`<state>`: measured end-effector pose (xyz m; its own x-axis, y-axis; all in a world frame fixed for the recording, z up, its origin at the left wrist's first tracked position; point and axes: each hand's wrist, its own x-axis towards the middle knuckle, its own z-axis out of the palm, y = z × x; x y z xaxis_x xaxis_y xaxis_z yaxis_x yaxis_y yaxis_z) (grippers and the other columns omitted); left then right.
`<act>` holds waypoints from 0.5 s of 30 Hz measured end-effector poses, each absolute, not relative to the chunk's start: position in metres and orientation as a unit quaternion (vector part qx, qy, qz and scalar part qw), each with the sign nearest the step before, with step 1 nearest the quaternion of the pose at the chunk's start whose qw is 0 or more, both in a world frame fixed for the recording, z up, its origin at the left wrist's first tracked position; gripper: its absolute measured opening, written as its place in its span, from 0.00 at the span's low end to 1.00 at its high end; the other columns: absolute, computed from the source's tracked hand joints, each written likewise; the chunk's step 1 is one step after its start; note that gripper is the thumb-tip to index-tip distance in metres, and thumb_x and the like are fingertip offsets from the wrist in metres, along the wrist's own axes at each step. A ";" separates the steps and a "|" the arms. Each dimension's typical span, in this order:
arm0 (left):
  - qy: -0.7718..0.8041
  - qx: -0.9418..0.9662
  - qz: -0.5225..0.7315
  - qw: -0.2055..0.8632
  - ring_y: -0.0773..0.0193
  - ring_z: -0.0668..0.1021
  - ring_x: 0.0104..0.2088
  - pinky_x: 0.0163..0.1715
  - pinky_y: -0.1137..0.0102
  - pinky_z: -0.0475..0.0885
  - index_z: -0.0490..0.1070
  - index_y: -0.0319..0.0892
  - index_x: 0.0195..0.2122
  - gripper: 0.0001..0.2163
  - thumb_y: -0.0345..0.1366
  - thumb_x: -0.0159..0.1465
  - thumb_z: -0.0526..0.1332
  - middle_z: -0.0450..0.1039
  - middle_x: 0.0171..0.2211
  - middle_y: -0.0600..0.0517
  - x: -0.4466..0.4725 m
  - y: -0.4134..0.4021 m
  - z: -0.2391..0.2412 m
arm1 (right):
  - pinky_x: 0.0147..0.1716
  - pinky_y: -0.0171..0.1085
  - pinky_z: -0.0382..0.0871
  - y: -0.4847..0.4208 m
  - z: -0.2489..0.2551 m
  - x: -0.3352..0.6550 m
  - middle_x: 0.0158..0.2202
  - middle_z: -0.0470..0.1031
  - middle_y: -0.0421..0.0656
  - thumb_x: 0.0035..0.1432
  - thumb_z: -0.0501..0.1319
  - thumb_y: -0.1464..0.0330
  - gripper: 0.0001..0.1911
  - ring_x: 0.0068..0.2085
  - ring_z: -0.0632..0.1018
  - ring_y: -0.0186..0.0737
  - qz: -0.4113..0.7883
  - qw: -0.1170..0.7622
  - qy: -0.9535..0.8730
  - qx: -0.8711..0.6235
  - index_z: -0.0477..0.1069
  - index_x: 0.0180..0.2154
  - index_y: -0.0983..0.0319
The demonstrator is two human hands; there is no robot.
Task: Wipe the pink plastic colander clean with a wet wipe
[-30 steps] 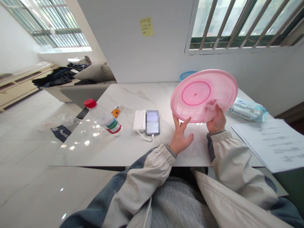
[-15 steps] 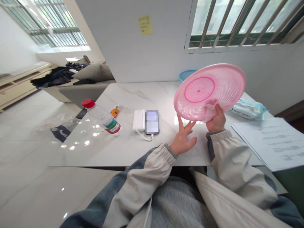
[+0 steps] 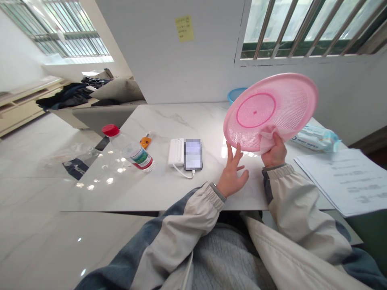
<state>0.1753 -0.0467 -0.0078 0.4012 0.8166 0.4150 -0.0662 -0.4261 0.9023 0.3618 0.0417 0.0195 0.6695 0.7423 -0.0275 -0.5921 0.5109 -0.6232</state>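
Pink plastic mesh strainer tilted up above the marble counter, gripped at its lower rim by the closed fingers of the right hand through a pale wipe; left hand open, fingers spread just below the rim, perhaps ready for support.

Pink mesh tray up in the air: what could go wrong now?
The pink plastic mesh tray is tilted and held by only the right hand, through a pink cloth, so it might slip. The open left hand is just below its rim, not gripping it. If it fell, it could hit the phone or the white power bank.
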 end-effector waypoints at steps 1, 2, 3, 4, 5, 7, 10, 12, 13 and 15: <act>0.285 0.686 0.498 0.447 0.40 0.66 0.73 0.57 0.52 0.83 0.31 0.70 0.77 0.45 0.32 0.71 0.60 0.12 0.79 0.55 0.175 -0.047 -0.006 | 0.59 0.48 0.77 0.042 0.020 0.362 0.47 0.83 0.45 0.63 0.62 0.75 0.12 0.48 0.84 0.39 0.381 0.862 -0.120 -0.313 0.79 0.46 0.64; 0.304 0.674 0.518 0.431 0.41 0.68 0.72 0.54 0.55 0.84 0.30 0.69 0.78 0.44 0.33 0.71 0.59 0.14 0.79 0.54 0.174 -0.047 -0.003 | 0.59 0.48 0.78 0.042 0.020 0.362 0.47 0.83 0.45 0.61 0.62 0.75 0.12 0.47 0.84 0.39 0.371 0.864 -0.116 -0.320 0.79 0.46 0.64; 0.323 0.661 0.534 0.417 0.42 0.70 0.71 0.51 0.57 0.86 0.30 0.68 0.78 0.43 0.33 0.72 0.58 0.15 0.80 0.54 0.174 -0.047 0.000 | 0.58 0.48 0.78 0.042 0.020 0.363 0.47 0.83 0.45 0.60 0.63 0.76 0.12 0.47 0.84 0.39 0.359 0.867 -0.112 -0.326 0.79 0.46 0.65; 0.340 0.649 0.544 0.409 0.44 0.73 0.69 0.48 0.60 0.86 0.30 0.67 0.78 0.43 0.34 0.72 0.58 0.17 0.80 0.54 0.173 -0.047 0.002 | 0.58 0.48 0.79 0.042 0.020 0.363 0.47 0.83 0.45 0.59 0.64 0.76 0.12 0.47 0.84 0.39 0.348 0.871 -0.110 -0.329 0.79 0.45 0.65; 0.353 0.641 0.549 0.404 0.45 0.76 0.67 0.46 0.61 0.87 0.29 0.67 0.78 0.43 0.34 0.73 0.58 0.19 0.80 0.54 0.172 -0.047 0.004 | 0.58 0.48 0.79 0.042 0.020 0.364 0.48 0.83 0.45 0.58 0.64 0.76 0.13 0.48 0.84 0.40 0.339 0.874 -0.110 -0.331 0.79 0.45 0.65; 0.367 0.633 0.551 0.401 0.48 0.79 0.63 0.43 0.63 0.87 0.28 0.66 0.78 0.43 0.34 0.73 0.58 0.23 0.81 0.53 0.171 -0.046 0.005 | 0.57 0.49 0.79 0.042 0.020 0.364 0.50 0.82 0.47 0.56 0.65 0.76 0.14 0.49 0.84 0.42 0.331 0.875 -0.116 -0.334 0.79 0.45 0.66; 0.371 0.633 0.546 0.405 0.51 0.81 0.60 0.43 0.63 0.87 0.26 0.66 0.78 0.44 0.34 0.72 0.58 0.27 0.81 0.53 0.172 -0.045 0.003 | 0.55 0.50 0.80 0.042 0.019 0.365 0.51 0.82 0.49 0.55 0.66 0.75 0.15 0.49 0.84 0.44 0.321 0.876 -0.127 -0.336 0.79 0.46 0.67; 0.371 0.632 0.539 0.414 0.54 0.84 0.56 0.45 0.61 0.87 0.24 0.65 0.78 0.46 0.33 0.72 0.59 0.28 0.81 0.50 0.173 -0.044 -0.001 | 0.55 0.49 0.81 0.043 0.017 0.366 0.51 0.82 0.49 0.55 0.66 0.75 0.15 0.49 0.84 0.43 0.318 0.877 -0.129 -0.335 0.79 0.46 0.67; 0.370 0.634 0.535 0.419 0.56 0.85 0.53 0.46 0.60 0.87 0.24 0.65 0.78 0.46 0.33 0.72 0.59 0.28 0.81 0.48 0.173 -0.044 -0.003 | 0.55 0.48 0.81 0.043 0.017 0.366 0.51 0.82 0.49 0.56 0.66 0.75 0.14 0.49 0.84 0.43 0.320 0.877 -0.130 -0.334 0.79 0.46 0.67; 0.362 0.644 0.525 0.423 0.61 0.86 0.46 0.47 0.59 0.87 0.29 0.65 0.78 0.46 0.32 0.71 0.61 0.22 0.80 0.46 0.173 -0.043 -0.007 | 0.56 0.48 0.80 0.043 0.016 0.367 0.51 0.82 0.49 0.56 0.65 0.75 0.14 0.49 0.84 0.43 0.326 0.874 -0.128 -0.337 0.79 0.46 0.67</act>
<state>0.1732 -0.0428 -0.0066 0.1861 0.9101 0.3703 0.0225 -0.3807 0.9244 0.3670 0.0435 0.0162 0.7544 0.6564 0.0046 -0.4837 0.5606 -0.6721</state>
